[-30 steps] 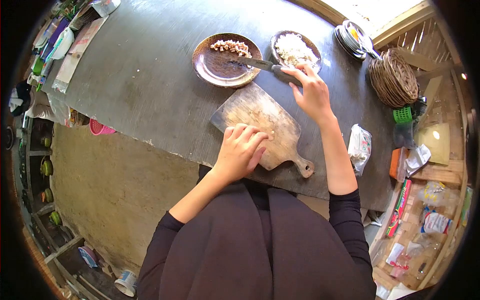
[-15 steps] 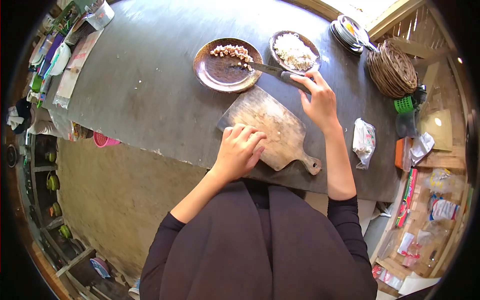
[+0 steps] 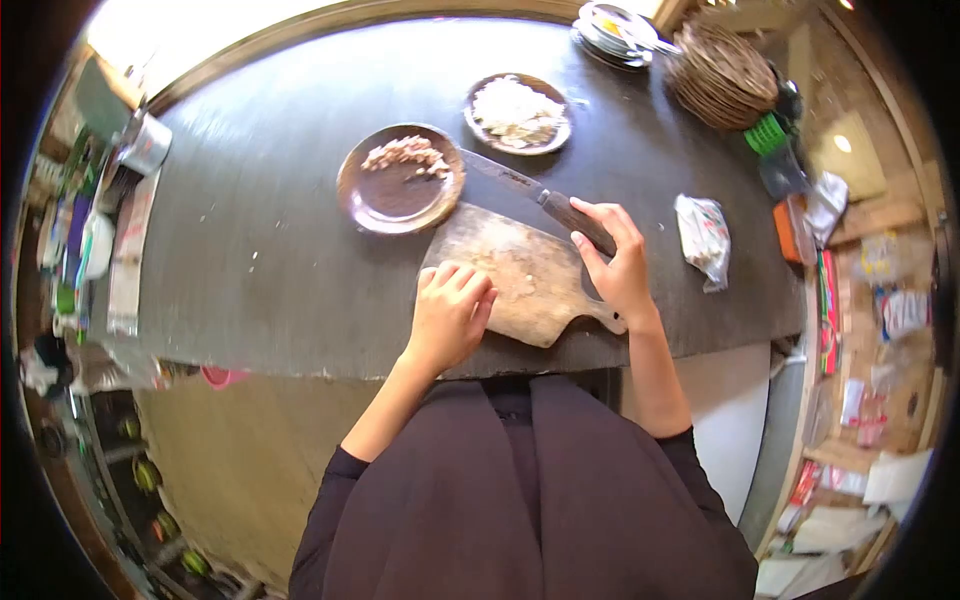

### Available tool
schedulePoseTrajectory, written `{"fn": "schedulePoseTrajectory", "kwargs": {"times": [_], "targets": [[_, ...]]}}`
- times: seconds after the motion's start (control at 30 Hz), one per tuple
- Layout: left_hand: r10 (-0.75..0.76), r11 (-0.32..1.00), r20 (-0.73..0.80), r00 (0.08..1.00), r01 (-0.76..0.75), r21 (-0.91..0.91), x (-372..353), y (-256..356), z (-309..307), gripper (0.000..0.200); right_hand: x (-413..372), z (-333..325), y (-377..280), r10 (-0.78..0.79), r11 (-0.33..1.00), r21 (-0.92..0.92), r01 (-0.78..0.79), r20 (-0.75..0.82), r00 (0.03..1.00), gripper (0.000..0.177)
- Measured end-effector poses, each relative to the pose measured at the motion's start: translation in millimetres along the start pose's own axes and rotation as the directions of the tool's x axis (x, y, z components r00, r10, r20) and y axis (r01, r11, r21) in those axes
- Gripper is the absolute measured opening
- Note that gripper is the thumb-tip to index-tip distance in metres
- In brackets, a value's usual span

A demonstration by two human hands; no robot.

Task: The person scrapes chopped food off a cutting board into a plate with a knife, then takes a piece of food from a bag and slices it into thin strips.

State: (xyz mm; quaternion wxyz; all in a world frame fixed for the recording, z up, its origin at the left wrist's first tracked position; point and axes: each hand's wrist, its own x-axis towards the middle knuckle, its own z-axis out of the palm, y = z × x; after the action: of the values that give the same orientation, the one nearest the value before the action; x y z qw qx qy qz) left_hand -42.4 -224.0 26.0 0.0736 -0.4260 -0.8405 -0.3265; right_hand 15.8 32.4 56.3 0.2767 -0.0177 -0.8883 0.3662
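Note:
My right hand (image 3: 619, 262) grips a knife (image 3: 577, 220) by its dark handle. The broad blade points left and its tip reaches the rim of the brown plate (image 3: 400, 212). Small pale pinkish diced pieces (image 3: 408, 154) lie heaped on the plate's far side. My left hand (image 3: 452, 312) rests over the left side of a worn wooden cutting board (image 3: 525, 280), holding nothing that I can see; its fingers are loosely bent and slightly apart. A few tiny bits lie on the board. Behind the knife, a second brown plate (image 3: 553, 140) bears white shredded or chopped food (image 3: 515, 108).
A plastic-wrapped packet (image 3: 704, 242) lies on the dark table (image 3: 270, 210) to the right. Stacked plates (image 3: 612, 35) and woven wicker plates (image 3: 722, 75) stand at the back right. A grey-white container (image 3: 146, 142) is at the left. The table's front edge runs before me.
My right hand has drawn the knife back from above the diced food toward the board. My left hand stays at the board's left side. The camera view has turned and shifted.

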Motion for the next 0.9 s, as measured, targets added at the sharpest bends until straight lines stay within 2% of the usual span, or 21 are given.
{"fn": "schedulePoseTrajectory", "kwargs": {"times": [0.03,0.07,0.1,0.13,0.17,0.23,0.3,0.5,0.63,0.67,0.83,0.9], "targets": [[0.036,0.999,0.016,0.999,-0.036,-0.015,6.8,0.5,2.0,0.008,-10.7,-7.6,2.1,0.019,1.0,-0.02,-0.019,-0.032,0.999,0.04],[0.063,0.998,0.051,0.997,-0.062,-0.025,14.2,1.7,4.6,0.008,-23.8,-15.6,2.8,0.231,0.959,0.179,-0.22,-0.042,0.972,0.039],[0.09,0.996,0.089,0.992,-0.087,-0.036,21.5,4.9,8.1,0.008,-37.5,-22.1,4.7,0.427,0.84,0.377,-0.39,-0.015,0.904,0.039],[0.13,0.99,0.112,0.985,-0.123,-0.064,31.1,10.5,10.8,0.01,-52.0,-33.6,13.4,0.466,0.778,0.46,-0.427,0.033,0.884,0.038],[0.167,0.984,0.127,0.978,-0.158,-0.079,40.6,15.0,16.5,0.01,-66.7,-44.0,17.3,0.484,0.778,0.46,-0.428,-0.005,0.875,0.038],[0.271,0.959,0.134,0.953,-0.256,-0.117,60.5,26.4,29.9,0.01,-91.0,-62.0,15.6,0.646,0.548,0.678,-0.49,0.029,0.763,0.038],[0.348,0.933,0.173,0.921,-0.322,-0.16,81.9,40.6,44.4,0.011,-114.6,-74.9,20.7,0.684,0.577,0.654,-0.489,-0.06,0.727,0.039],[0.488,0.873,0.265,0.832,-0.466,-0.145,151.5,99.1,85.7,0.009,-172.6,-107.9,38.1,0.788,0.524,0.726,-0.445,-0.215,0.577,0.041],[0.601,0.798,0.287,0.746,-0.58,-0.165,181.4,129.0,141.4,0.017,-193.7,-119.3,43.5,0.831,0.52,0.737,-0.431,-0.321,0.454,0.039],[0.595,0.796,0.351,0.723,-0.591,-0.133,186.9,134.4,157.9,0.026,-197.0,-122.5,45.6,0.835,0.526,0.742,-0.416,-0.356,0.42,0.038],[0.593,0.797,0.386,0.707,-0.586,-0.15,204.4,168.8,205.8,0.037,-215.5,-138.4,59.2,0.828,0.551,0.731,-0.404,-0.418,0.373,0.041],[0.613,0.789,0.163,0.773,-0.588,-0.18,213.8,173.2,226.1,0.042,-219.8,-145.9,63.8,0.824,0.559,0.732,-0.389,-0.436,0.361,0.041]]}}
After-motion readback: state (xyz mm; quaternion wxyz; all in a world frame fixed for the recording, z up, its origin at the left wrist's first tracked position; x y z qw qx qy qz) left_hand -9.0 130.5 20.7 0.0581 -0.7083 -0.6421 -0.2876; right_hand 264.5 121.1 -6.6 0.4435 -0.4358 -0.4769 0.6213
